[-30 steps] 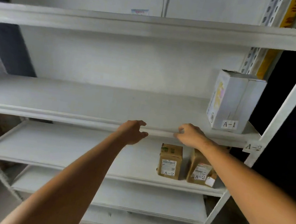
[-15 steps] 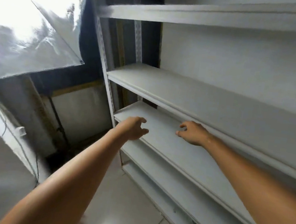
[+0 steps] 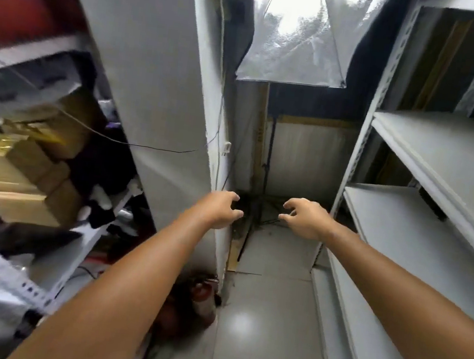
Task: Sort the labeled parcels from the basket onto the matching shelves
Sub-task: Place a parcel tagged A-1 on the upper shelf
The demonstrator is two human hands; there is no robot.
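Head view, left hand (image 3: 219,210), right hand (image 3: 305,219), loosely curled

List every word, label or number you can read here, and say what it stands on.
None can be read.
The white shelves on the right show no label in this view.
Any print on the cardboard boxes on the left is too blurred to read.

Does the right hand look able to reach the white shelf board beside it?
Probably yes: the right hand holds nothing, and the white shelf board lies just to its right with nothing visible between them.
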